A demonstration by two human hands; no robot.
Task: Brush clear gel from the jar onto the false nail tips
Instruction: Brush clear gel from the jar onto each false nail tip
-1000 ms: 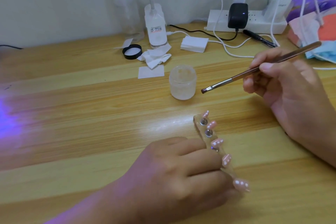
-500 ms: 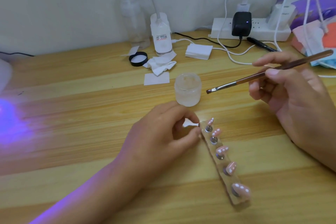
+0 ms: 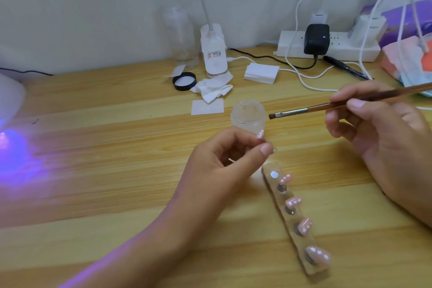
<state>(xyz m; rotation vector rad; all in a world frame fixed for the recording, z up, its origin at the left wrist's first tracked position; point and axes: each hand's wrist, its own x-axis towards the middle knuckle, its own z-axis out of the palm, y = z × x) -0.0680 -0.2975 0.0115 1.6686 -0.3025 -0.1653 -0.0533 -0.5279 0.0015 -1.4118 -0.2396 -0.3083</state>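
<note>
Fingers (image 3: pixel 233 139) of the left hand (image 3: pixel 219 166) are pinching one nail tip (image 3: pixel 260 134), just in front of the jar (image 3: pixel 248 116).
Right hand (image 3: pixel 383 138) is gripping the brush (image 3: pixel 327 106), bristles hovering beside the jar's rim; four tips (image 3: pixel 292 203) are sitting on the strip (image 3: pixel 301 244).

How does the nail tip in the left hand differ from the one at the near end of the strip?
The held tip is pinched by the left hand close to the jar; the near-end tip sits mounted on the strip. The held tip is partly hidden by fingers and looks smaller; the near-end tip shows its whole top. Both are pink with white dots.
</note>
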